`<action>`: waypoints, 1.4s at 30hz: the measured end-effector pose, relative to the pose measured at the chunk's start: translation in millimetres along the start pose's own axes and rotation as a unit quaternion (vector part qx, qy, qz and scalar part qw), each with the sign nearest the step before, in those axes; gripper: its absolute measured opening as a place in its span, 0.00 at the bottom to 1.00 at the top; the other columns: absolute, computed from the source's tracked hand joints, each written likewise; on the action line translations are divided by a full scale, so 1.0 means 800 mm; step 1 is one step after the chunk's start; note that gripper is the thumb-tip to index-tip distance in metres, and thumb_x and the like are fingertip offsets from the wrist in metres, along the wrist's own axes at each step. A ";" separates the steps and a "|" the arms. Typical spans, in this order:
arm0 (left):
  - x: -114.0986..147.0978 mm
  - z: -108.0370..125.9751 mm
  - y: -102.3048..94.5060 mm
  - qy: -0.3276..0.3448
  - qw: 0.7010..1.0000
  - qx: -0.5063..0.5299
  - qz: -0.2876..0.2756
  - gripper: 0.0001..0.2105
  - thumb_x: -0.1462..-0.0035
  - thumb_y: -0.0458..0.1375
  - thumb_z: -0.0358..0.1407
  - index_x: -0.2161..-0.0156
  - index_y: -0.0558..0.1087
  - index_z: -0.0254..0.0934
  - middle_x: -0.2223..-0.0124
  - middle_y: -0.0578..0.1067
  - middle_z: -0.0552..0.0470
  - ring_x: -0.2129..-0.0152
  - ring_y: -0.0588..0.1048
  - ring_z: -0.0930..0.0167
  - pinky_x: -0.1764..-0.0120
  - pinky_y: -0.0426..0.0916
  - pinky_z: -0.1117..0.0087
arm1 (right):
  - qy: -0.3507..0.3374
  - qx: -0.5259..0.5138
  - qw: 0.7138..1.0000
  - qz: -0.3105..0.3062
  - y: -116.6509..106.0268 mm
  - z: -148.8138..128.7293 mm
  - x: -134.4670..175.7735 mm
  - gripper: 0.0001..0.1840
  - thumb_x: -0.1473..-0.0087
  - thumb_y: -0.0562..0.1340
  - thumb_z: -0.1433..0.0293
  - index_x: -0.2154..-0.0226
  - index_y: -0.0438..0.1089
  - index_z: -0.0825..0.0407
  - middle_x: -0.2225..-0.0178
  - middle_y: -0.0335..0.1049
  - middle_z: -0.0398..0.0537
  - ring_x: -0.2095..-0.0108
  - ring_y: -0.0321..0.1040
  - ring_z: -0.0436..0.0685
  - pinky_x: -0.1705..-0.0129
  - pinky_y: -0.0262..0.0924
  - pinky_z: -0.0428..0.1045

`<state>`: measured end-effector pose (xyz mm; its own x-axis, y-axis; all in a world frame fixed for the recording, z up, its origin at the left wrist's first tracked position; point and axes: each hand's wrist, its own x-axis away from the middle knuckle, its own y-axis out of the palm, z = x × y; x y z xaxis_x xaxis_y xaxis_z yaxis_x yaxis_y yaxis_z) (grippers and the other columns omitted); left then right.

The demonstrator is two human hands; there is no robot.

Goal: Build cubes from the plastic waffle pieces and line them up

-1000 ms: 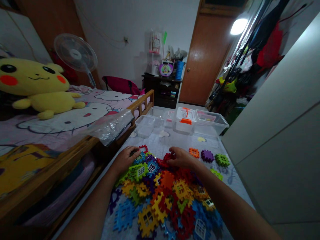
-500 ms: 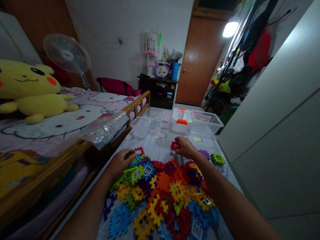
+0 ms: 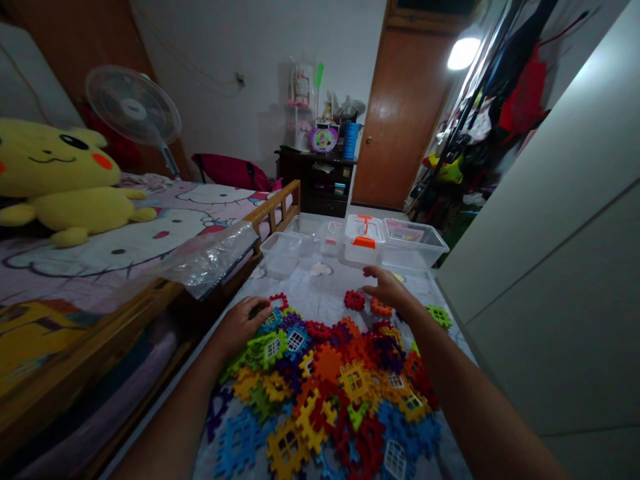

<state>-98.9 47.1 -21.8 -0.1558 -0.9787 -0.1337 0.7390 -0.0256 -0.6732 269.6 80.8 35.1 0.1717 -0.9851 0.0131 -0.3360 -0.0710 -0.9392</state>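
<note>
Since half a second ago, the red piece (image 3: pixel 355 300) has gone from the right hand (image 3: pixel 389 288) onto the patterned cloth (image 3: pixel 323 300). In the head view it lies beside an orange piece (image 3: pixel 381 307), beyond the heap (image 3: pixel 327 363), seemingly spaced to stay distinct. The right hand's fingers are parted, holding nothing. The left hand (image 3: pixel 243 325) rests at the heap's edge by a blue windowed piece (image 3: pixel 271 320), perhaps steadying; its fingers curl loosely, any grip impossible to tell.

Toy blocks (image 3: pixel 327 363): no legible lettering
Storage box (image 3: pixel 356 256): no legible label
Fan (image 3: pixel 134 109): no brand can be read
</note>
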 end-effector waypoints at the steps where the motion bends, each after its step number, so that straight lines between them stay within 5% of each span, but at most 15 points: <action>1: 0.000 -0.001 0.000 0.001 1.000 0.001 0.000 0.25 0.46 0.53 0.56 0.57 0.76 0.36 0.55 0.77 0.45 0.56 0.74 0.60 0.50 0.67 0.61 | 0.000 0.006 1.000 -0.007 0.004 -0.002 0.001 0.28 0.48 0.64 0.68 0.45 0.64 0.54 0.46 0.67 0.55 0.47 0.64 0.61 0.47 0.56 0.52; 8: 0.000 0.001 -0.001 -0.001 1.000 0.004 0.005 0.25 0.47 0.54 0.56 0.58 0.76 0.37 0.56 0.78 0.45 0.57 0.75 0.60 0.51 0.68 0.60 | -0.007 0.051 0.998 -0.048 0.042 -0.029 0.006 0.26 0.56 0.67 0.69 0.52 0.70 0.51 0.51 0.69 0.54 0.51 0.63 0.65 0.52 0.56 0.53; 19: 0.000 0.002 -0.001 0.000 1.000 0.004 0.002 0.24 0.47 0.54 0.55 0.58 0.76 0.37 0.56 0.78 0.45 0.57 0.75 0.60 0.51 0.68 0.60 | -0.021 0.043 0.998 -0.035 0.036 -0.036 0.008 0.31 0.56 0.68 0.69 0.48 0.67 0.54 0.48 0.67 0.58 0.49 0.63 0.68 0.50 0.56 0.57; 24: 0.002 0.002 0.000 -0.003 1.000 0.010 -0.002 0.24 0.47 0.54 0.55 0.58 0.76 0.36 0.56 0.78 0.45 0.58 0.76 0.60 0.52 0.69 0.61 | -0.041 -0.003 0.999 0.009 0.009 -0.032 0.049 0.28 0.47 0.62 0.67 0.43 0.62 0.52 0.43 0.64 0.54 0.44 0.60 0.61 0.44 0.55 0.54; 28: 0.002 0.000 0.000 -0.004 1.000 0.009 -0.002 0.24 0.47 0.54 0.55 0.57 0.76 0.37 0.55 0.78 0.46 0.57 0.75 0.60 0.51 0.68 0.62 | -0.030 -0.096 0.994 0.033 -0.009 -0.017 0.101 0.21 0.45 0.59 0.70 0.48 0.66 0.52 0.53 0.73 0.52 0.53 0.69 0.58 0.50 0.61 0.53; 34: -0.002 -0.011 -0.010 -0.025 0.999 0.006 0.029 0.25 0.46 0.53 0.56 0.56 0.76 0.36 0.54 0.77 0.46 0.56 0.75 0.61 0.52 0.69 0.64 | -0.023 -0.074 0.997 -0.012 -0.013 -0.011 0.153 0.09 0.45 0.58 0.70 0.62 0.72 0.49 0.62 0.75 0.49 0.62 0.71 0.57 0.58 0.64 0.51; 42: -0.001 -0.015 -0.005 -0.043 0.999 -0.001 0.027 0.26 0.48 0.54 0.56 0.58 0.76 0.36 0.57 0.79 0.46 0.58 0.76 0.60 0.55 0.70 0.65 | -0.036 -0.016 0.999 0.009 0.015 0.010 0.162 0.22 0.50 0.62 0.72 0.50 0.68 0.53 0.50 0.67 0.56 0.50 0.64 0.61 0.45 0.58 0.55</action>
<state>-109.5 50.5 -27.5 -0.0585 -0.9925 -0.1077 0.7432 0.0288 -0.6684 295.2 -46.7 22.4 0.2313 -0.9724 -0.0296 -0.3690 -0.0595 -0.9275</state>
